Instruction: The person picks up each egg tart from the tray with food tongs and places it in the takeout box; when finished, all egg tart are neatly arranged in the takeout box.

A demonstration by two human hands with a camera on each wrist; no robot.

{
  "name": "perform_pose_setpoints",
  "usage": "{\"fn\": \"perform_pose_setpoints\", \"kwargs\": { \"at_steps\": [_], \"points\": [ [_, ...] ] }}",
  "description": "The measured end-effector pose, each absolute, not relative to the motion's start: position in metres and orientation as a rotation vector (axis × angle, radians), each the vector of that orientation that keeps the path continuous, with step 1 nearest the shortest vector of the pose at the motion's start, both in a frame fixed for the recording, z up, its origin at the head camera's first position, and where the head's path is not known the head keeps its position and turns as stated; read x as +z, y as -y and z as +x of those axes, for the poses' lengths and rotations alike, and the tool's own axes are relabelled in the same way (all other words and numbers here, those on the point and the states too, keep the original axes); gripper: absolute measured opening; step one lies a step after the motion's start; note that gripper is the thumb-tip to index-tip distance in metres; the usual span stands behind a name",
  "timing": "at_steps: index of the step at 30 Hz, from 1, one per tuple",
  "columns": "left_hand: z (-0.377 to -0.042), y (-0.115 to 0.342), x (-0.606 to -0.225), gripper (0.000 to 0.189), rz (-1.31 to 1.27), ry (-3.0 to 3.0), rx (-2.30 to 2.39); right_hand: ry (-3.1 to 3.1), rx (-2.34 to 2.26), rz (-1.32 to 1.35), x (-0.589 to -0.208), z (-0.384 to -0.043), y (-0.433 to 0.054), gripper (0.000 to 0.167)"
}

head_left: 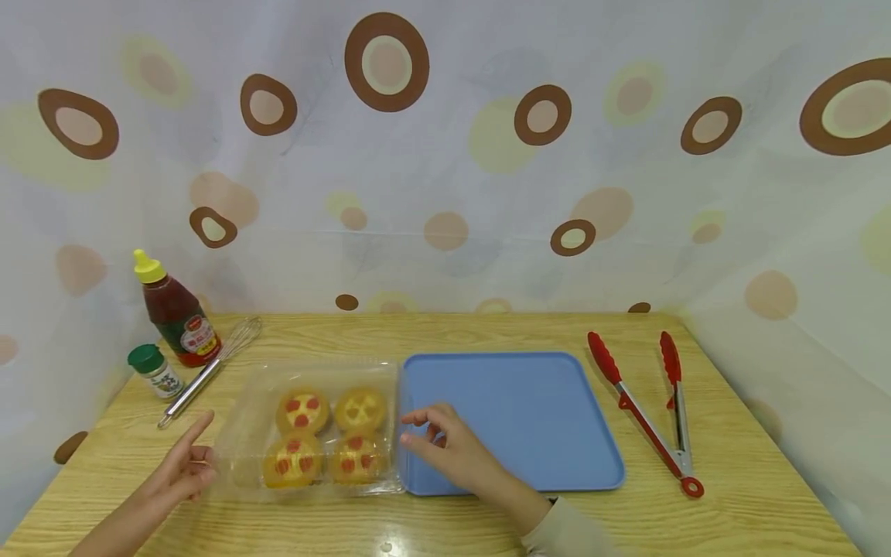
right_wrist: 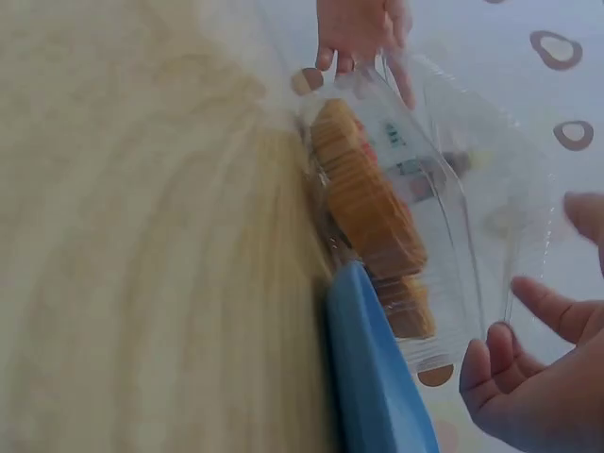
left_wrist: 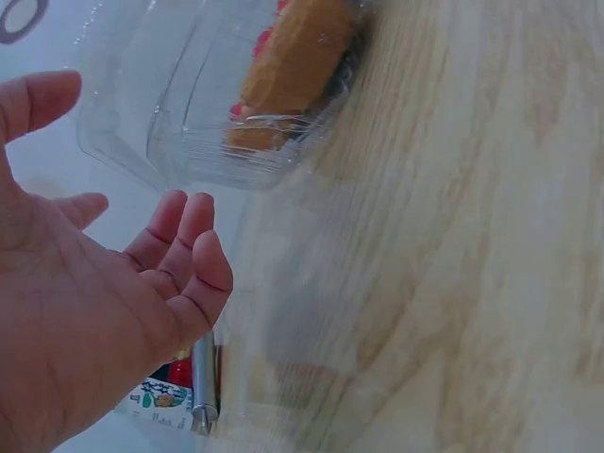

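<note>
A clear plastic clamshell box [head_left: 240,452] lies left of the middle of the table, holding several round pastries [head_left: 358,410] with red and pale toppings. Its transparent lid [right_wrist: 486,208] stands above them in the right wrist view. At the box's left side is my left hand [head_left: 179,472], index finger stretched out and the others loosely bent, holding nothing. My right hand [head_left: 452,449] hovers over the left part of a blue tray [head_left: 529,418]. Its thumb and index finger are apart, with the fingertips close to the box's right edge and nothing between them.
At the back left stand a ketchup bottle [head_left: 184,321] with a yellow cap and a small green-lidded shaker [head_left: 156,371]. A whisk [head_left: 209,375] lies beside them. Red-tipped tongs [head_left: 654,425] lie spread right of the tray. A patterned curtain [head_left: 445,178] encloses the table.
</note>
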State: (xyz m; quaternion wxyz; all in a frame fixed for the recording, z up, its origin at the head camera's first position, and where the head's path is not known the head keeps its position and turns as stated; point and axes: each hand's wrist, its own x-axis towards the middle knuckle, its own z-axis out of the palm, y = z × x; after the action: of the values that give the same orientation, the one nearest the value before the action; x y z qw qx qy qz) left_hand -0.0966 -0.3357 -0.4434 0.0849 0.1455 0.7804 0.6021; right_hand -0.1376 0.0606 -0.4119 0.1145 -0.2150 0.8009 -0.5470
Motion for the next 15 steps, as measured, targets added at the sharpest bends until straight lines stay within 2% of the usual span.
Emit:
{"fn": "perform_pose_setpoints", "kwargs": {
  "at_steps": [3,9,15],
  "points": [
    [-0.093,0.334,-0.445,0.072,0.343,-2.353,1.645,-2.354,-1.594,-0.665,-0.418,-0.132,-0.06,0.036],
    [-0.096,0.334,-0.45,0.076,0.575,-2.217,1.714,-2.33,-1.605,-0.692,-0.425,-0.122,-0.059,0.051],
    [-0.094,0.335,-0.446,0.069,0.499,-2.001,1.753,-2.254,-1.642,-0.631,-0.426,-0.118,-0.053,0.056]
  ]
}}
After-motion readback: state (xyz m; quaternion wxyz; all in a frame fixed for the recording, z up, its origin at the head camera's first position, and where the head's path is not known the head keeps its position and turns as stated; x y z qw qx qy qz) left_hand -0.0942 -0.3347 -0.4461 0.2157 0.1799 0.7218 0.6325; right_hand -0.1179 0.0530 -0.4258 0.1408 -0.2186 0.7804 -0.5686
